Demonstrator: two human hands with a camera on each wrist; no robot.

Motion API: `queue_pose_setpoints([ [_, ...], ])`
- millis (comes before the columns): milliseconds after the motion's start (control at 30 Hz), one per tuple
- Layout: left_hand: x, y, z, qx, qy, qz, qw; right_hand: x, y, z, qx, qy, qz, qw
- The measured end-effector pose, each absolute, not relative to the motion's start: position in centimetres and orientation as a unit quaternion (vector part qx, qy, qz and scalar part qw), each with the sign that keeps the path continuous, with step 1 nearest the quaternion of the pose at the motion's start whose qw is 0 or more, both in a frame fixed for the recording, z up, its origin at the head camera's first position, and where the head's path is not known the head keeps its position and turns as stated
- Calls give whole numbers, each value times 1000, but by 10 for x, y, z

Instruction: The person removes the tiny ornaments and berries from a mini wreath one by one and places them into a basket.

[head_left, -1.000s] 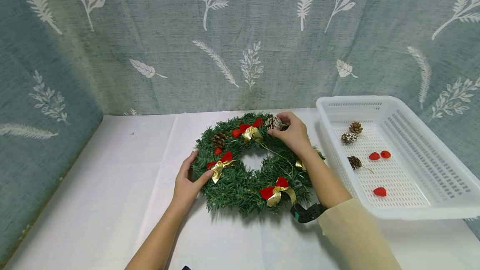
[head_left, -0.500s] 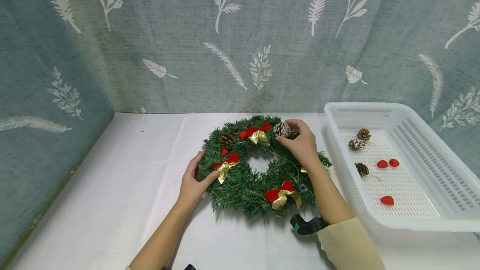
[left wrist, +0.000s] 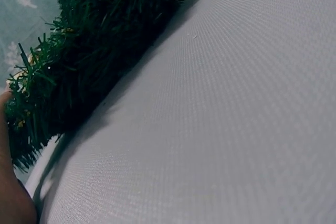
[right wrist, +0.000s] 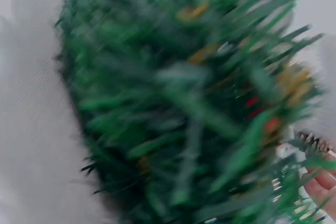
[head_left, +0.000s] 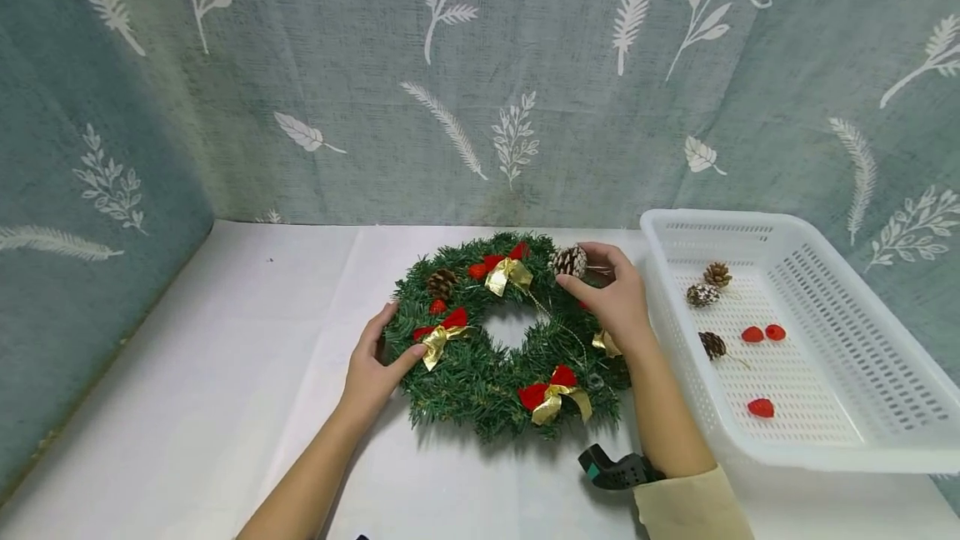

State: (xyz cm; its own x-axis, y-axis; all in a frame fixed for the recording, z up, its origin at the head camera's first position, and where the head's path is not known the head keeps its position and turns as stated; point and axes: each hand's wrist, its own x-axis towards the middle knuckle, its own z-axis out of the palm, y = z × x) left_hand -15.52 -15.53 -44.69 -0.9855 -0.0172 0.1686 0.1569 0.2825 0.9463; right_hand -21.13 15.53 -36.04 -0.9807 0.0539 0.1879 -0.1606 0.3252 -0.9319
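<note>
A round green Christmas wreath (head_left: pixel 472 390) with red-and-gold bows lies on the white-covered table. My left hand (head_left: pixel 375 373) grips its left edge, thumb on top beside a bow (head_left: pixel 442 336). In the left wrist view, part of that hand (left wrist: pixel 13 192) shows against the wreath's side (left wrist: pixel 105 40). Over the wreath's back right, my right hand (head_left: pixel 615 298) pinches a white-tipped pine cone (head_left: pixel 567 262), its thin wire pointing right. The right wrist view is blurred by greenery (right wrist: pixel 173 98); the pine cone (right wrist: pixel 314 141) and fingertips (right wrist: pixel 321 184) peek out at its right edge.
To the right stands a white plastic basket (head_left: pixel 847 461) holding several pine cones (head_left: pixel 702 296) and red berries (head_left: pixel 761 407). A brown pine cone (head_left: pixel 441 282) and red berries (head_left: pixel 437 307) sit in the wreath. Behind hangs a grey-green leaf-patterned curtain (head_left: pixel 337 82).
My right hand has shifted slightly right with the pine cone, a little farther from the back bow. The left hand keeps its grip on the wreath. The head view has shifted slightly.
</note>
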Motion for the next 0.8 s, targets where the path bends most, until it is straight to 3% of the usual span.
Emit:
queue_pose_setpoints([
  [567,-150,-157,-446,-47,-794,-602,68,-166,148,-316,100,-819,544,154],
  [800,-151,-157,-444,-50,-795,-600,70,-149,151,-300,162,-798,542,208],
])
